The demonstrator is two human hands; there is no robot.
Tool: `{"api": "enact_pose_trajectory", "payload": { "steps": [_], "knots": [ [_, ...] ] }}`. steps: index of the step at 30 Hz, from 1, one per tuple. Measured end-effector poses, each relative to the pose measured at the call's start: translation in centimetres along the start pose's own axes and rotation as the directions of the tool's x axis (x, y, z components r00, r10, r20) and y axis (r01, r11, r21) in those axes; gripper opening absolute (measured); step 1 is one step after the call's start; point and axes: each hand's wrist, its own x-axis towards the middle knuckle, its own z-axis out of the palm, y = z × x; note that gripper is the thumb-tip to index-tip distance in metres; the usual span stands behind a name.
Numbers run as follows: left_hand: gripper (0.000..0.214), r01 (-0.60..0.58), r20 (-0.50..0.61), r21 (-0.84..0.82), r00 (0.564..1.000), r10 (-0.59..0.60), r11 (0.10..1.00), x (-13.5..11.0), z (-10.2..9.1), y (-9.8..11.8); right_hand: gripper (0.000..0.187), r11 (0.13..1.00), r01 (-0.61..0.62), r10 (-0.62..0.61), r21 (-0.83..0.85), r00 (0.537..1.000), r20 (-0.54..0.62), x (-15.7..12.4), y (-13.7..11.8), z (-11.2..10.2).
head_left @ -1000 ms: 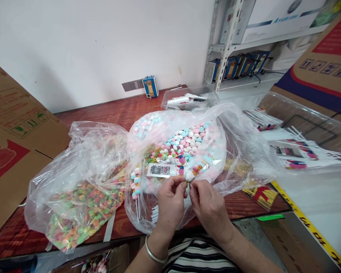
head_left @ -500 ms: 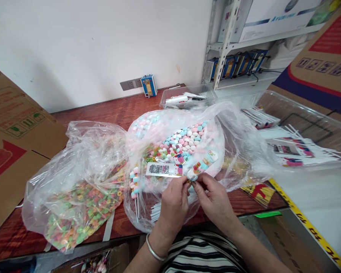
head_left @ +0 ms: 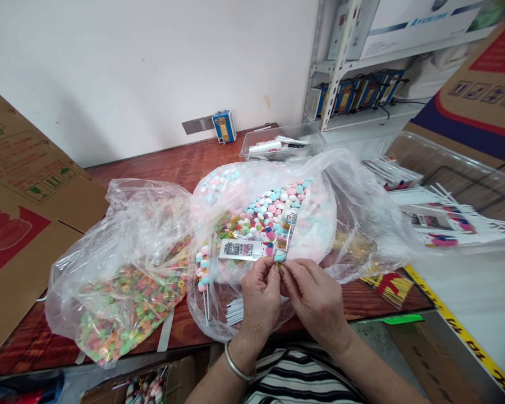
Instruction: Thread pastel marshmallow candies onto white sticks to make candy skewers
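Fingers [head_left: 272, 270] closed, pinching wrapped candy stick [head_left: 287, 231] end.

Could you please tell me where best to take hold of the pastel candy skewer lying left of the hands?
Pinch the bare white stick, coming from the near table edge: the candy skewer lies with that stick pointing toward the person, beads at the far end. The clear bag may cover it.
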Motion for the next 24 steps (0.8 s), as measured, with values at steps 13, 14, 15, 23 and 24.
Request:
{"api": "enact_pose_trajectory", "payload": {
  "steps": [13,14,15,23,24],
  "knots": [
    [0.02,-0.302,0.259,-0.158,0.906,0.335,0.94,1.3,-2.7,0.3,0.028,0.073,-0.763,0.33,0.642,0.626,0.707,0.9,-0.7,-1.5],
    [0.023,-0.337,0.301,-0.114,0.885,0.356,0.935,1.4,-3.3,1.0,0.03,-0.031,-0.789,0.316,0.613,0.574,0.755,0.9,-0.5,-1.6],
    [0.025,-0.388,0.31,-0.062,0.868,0.387,0.92,1.4,-4.0,1.7,0.032,-0.081,-0.789,0.334,0.61,0.555,0.762,0.9,-0.1,-1.7],
    [0.043,-0.135,0.627,0.089,0.778,0.05,0.987,-0.9,-4.3,5.9,0.014,0.589,-0.446,0.347,0.674,0.893,0.287,2.3,0.0,-5.0],
    [0.06,-0.025,0.602,0.002,0.798,0.019,1.0,-0.8,-4.0,5.7,0.015,0.67,-0.373,0.209,0.642,0.924,0.319,2.2,-0.6,-5.4]
  ]
}}
